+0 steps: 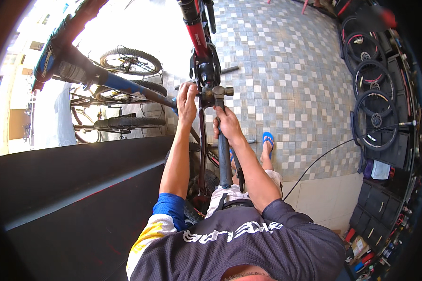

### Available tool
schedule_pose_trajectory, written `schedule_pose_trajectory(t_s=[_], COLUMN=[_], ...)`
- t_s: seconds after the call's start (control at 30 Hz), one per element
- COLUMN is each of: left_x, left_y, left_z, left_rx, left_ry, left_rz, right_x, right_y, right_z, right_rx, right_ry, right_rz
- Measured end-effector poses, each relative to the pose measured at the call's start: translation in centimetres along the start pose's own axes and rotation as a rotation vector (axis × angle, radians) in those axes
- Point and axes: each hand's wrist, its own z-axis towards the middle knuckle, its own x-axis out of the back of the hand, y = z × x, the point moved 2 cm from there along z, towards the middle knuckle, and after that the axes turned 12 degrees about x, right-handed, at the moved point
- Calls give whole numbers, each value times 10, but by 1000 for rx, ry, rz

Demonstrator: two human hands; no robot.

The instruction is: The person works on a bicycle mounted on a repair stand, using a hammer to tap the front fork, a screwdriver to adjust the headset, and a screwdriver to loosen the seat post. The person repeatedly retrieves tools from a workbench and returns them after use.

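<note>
Head view shows a person's two bare hands working at a red-and-black bicycle (198, 41) whose tubes rise toward the far side. The right hand (228, 124) has its fingers curled closed round the shaft of a hammer (224, 161), high up, just below the metal head. That head lies just beyond the right fingers, on their far side, at the dark middle section of the bicycle; whether it touches there I cannot tell. The hammer's thick dark grip runs back from the fingers toward the near side, ending close to the person's light shorts (273, 177). The left hand (187, 104) is just left of the hammer head, back of the hand up, fingers together and pointing away, against the bicycle's left side; how far they close, or on what, I cannot tell. A blue tube (133, 88) slants in from the far left toward the left wrist. Farther left stand bicycles with knobby tires (131, 61), while spoked wheels (376, 119) line the right side beyond the checkered tile floor (295, 89).
</note>
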Motion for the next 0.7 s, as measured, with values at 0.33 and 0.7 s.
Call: schedule_pose_trajectory(t_s=[0.33,0.7], left_x=[-9,-6], left_y=[-20,1], left_z=[10,10], left_rx=[110,26], left_ry=[153,116], left_rz=[11,163], right_x=[-3,68], right_y=[-3,-38], right_z=[2,0], right_rx=[43,186], right_ry=[148,390], right_rz=[-5,108])
